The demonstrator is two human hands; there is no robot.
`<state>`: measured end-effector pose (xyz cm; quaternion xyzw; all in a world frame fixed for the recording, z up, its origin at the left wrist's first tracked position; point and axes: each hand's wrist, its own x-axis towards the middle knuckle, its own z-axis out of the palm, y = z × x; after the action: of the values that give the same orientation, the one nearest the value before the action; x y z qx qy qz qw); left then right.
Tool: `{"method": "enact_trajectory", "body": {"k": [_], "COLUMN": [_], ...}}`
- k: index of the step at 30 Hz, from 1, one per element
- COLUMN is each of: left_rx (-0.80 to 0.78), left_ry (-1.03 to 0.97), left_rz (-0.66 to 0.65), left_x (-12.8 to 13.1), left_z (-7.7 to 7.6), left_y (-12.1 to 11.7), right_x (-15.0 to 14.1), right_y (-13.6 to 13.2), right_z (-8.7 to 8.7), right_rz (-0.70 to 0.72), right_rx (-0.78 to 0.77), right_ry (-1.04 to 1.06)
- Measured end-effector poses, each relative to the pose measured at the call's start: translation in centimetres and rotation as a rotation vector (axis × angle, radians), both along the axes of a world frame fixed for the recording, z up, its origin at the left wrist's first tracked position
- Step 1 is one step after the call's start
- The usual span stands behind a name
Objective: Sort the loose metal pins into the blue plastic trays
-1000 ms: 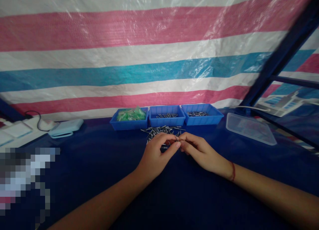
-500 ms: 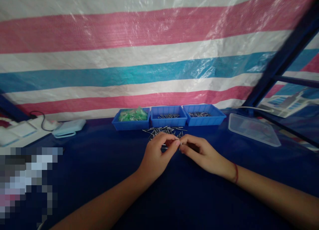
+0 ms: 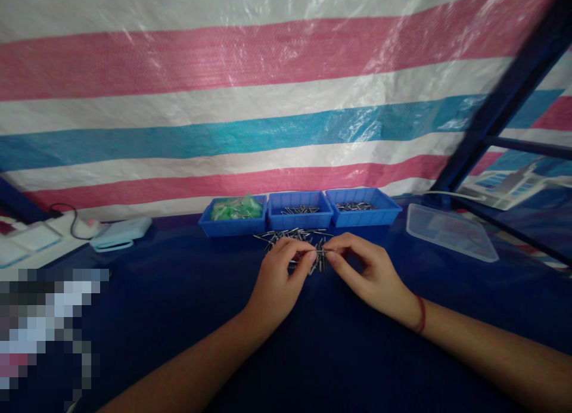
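My left hand (image 3: 277,275) is closed in a pinch on one end of a thin metal pin (image 3: 320,251). Thumb and forefinger of my right hand (image 3: 373,271), which has a red cord at the wrist, pinch the pin's other end. Fingertips hide both ends, and its exact kind is too small to make out. Just behind and beneath the hands, a loose pile of slim metal pins (image 3: 291,234) lies on the dark blue table (image 3: 286,353); my left hand covers part of it.
Behind the pile stand a blue bin (image 3: 232,227) with green plastic bags, a middle blue bin (image 3: 300,220) and a right blue bin (image 3: 369,218), both holding metal pins. A clear plastic lid (image 3: 451,233) lies right. Leftward are a pale blue case (image 3: 120,233) and a power strip (image 3: 53,240).
My hands have drawn slightly apart; the pin now shows between the fingertips, with more of the pile visible behind it. The bins stay where they were.
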<state>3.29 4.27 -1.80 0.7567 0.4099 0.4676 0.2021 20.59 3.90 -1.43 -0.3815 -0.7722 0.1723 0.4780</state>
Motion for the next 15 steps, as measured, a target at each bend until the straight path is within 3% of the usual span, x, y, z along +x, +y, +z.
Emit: {"method": "enact_trajectory", "body": {"k": [5,7,13,15], "left_rx": [-0.018,-0.010,0.000,0.015], "left_ry": [0.046,0.058,0.057,0.062], "left_rz": [-0.022,-0.009,0.064,0.059], "left_x": [0.2,0.2,0.1,0.1], "left_z": [0.1,-0.2,-0.8,-0.8], "left_y": [-0.1,-0.1,0.2,0.1], "right_x": [0.3,0.9,4.8,5.8], "right_y": [-0.2,0.5,5.2,6.5], "right_z": [0.9,1.3,1.0,0.4], "right_rz": [0.089,0.037,-0.552,-0.640], "right_rx": [0.275,0.356,0.387,0.307], "right_ry": [-0.122,-0.140,-0.171,-0.312]}}
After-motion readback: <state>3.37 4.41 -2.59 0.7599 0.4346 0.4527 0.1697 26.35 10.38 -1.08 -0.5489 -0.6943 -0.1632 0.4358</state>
